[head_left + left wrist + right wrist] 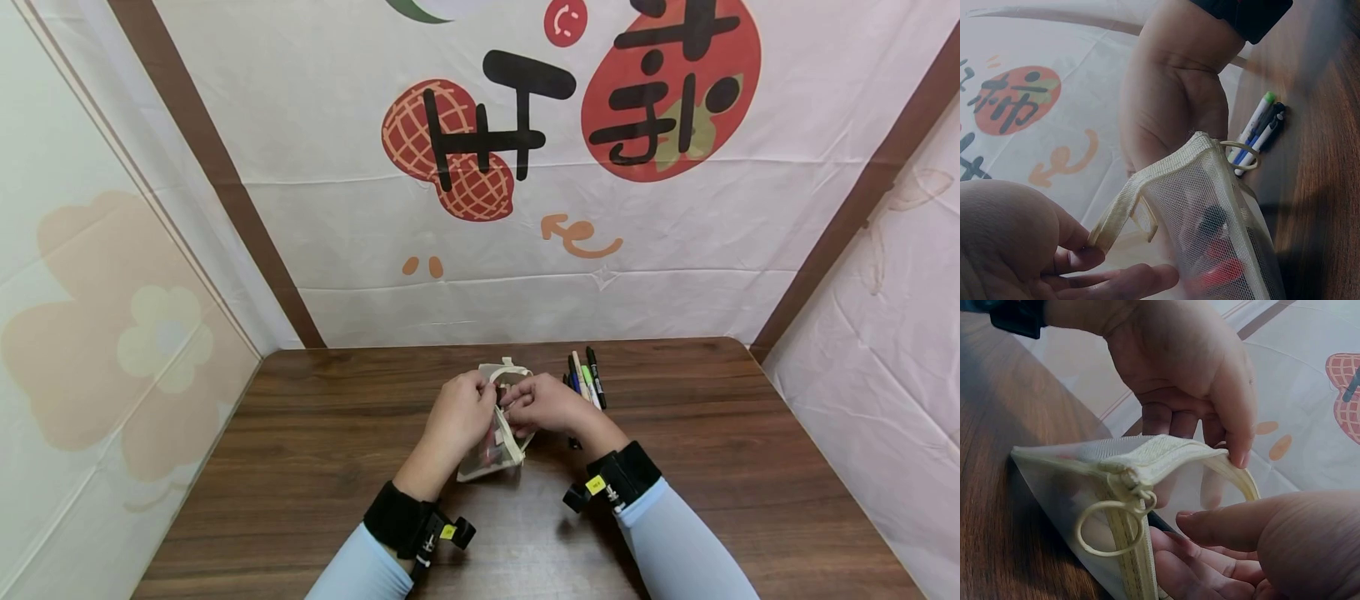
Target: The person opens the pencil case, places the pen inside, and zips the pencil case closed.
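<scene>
A see-through mesh zip pouch (486, 454) with cream trim stands on the table between the hands, its zipped top spread apart. My left hand (463, 410) pinches the cream zip edge (1175, 450) between thumb and fingers. The fingers of my right hand (553, 406) reach into the mouth of the pouch. A dark strip (1165, 524) lies by those fingers in the right wrist view; whether they grip it I cannot tell. Through the mesh a red item (1222, 272) and a dark item (1213, 219) show. A ring-shaped zip pull (1079, 532) hangs at one end.
Several pens and markers (587, 379) lie on the wooden table (675, 500) just right of the pouch, beyond the right hand. A small dark item (574, 443) lies beneath the right wrist. A printed white cloth (337, 250) hangs behind the table.
</scene>
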Tool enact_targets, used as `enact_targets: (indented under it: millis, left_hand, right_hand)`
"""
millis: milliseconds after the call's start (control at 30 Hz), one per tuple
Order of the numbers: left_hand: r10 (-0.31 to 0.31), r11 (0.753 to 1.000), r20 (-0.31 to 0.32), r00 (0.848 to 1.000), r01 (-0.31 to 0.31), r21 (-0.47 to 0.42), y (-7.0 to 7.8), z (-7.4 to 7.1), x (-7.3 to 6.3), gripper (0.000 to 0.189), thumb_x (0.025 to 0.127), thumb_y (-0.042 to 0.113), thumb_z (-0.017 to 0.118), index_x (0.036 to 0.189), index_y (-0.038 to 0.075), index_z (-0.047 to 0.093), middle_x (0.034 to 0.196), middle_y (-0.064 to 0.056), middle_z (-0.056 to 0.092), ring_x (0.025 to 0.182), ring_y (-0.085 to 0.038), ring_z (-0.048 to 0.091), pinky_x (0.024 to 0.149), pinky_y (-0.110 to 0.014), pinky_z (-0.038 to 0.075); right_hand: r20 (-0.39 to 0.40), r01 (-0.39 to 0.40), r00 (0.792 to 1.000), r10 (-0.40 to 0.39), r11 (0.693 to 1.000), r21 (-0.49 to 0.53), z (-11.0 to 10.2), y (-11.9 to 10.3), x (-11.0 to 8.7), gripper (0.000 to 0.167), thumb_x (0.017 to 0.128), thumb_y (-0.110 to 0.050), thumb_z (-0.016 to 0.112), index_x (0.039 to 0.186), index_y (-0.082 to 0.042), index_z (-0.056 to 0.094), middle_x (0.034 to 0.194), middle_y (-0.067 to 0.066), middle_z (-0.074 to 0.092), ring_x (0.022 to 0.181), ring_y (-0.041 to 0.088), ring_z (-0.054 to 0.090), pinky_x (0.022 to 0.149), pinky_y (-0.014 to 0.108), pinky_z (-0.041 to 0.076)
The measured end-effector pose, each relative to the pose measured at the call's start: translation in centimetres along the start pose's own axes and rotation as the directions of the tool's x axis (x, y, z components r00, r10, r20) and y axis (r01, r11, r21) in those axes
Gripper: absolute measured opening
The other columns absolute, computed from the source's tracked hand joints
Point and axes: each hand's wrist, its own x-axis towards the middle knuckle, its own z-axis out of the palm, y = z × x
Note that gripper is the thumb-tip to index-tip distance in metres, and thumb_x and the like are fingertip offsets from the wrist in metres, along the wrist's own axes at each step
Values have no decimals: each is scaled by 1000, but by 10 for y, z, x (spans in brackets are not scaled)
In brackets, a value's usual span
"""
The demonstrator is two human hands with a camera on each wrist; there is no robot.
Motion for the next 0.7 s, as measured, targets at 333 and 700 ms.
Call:
enact_targets:
  millis: [333, 700]
  left_hand:
    - [1, 1000, -2, 1000, -1, 5, 0, -2, -1, 30, 115, 19, 56, 87, 11, 65, 80, -6, 58, 69, -21, 56, 64, -34, 45]
    - [-8, 1000, 1, 1000, 8, 1, 0, -2, -1, 29, 116, 20, 57, 90, 10, 67, 80, -7, 60, 68, -21, 57, 63, -34, 46]
  right_hand:
    - [23, 25, 999, -25, 1000, -5, -3, 7, 3, 19, 104, -7, 75, 119, 3, 78, 96, 10, 84, 77, 17, 80, 76, 37, 70]
    - [-103, -24, 995, 16, 997, -69, -29, 12, -3, 25, 111, -18, 71, 119, 4, 78, 98, 18, 83, 78, 19, 80, 73, 38, 69]
